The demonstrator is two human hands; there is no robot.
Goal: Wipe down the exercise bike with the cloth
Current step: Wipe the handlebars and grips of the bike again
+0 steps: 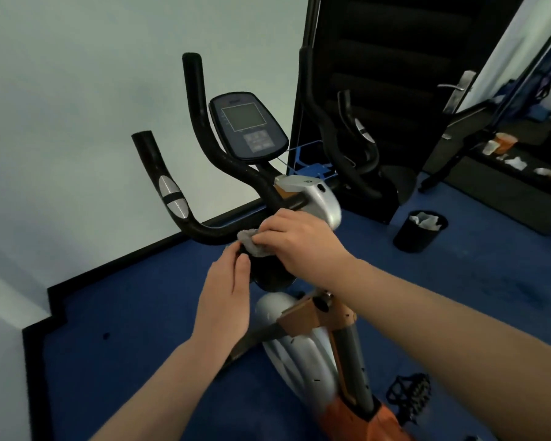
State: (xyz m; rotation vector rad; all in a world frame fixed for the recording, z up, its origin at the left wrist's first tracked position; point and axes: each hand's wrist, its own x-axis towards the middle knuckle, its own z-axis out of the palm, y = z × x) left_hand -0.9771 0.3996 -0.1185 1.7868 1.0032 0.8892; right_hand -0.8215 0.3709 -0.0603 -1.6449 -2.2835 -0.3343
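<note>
Right hand [303, 241] pinches the grey cloth [253, 241] against the handlebar [204, 232]; left hand [228, 294], at seven o'clock, fingers straight, touches it, hiding the knob beneath.

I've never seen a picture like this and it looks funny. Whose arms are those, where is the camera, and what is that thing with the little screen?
The camera sits on a person's head and looks down, so you see that person's own two arms. The machine is an exercise bike with black handlebars and a small screen on top. The right hand grips a grey cloth and presses it on the handlebar near the middle. The left hand touches the bar just below the cloth. The bike stands on a blue floor. Behind it is a black bin with crumpled paper inside.
</note>
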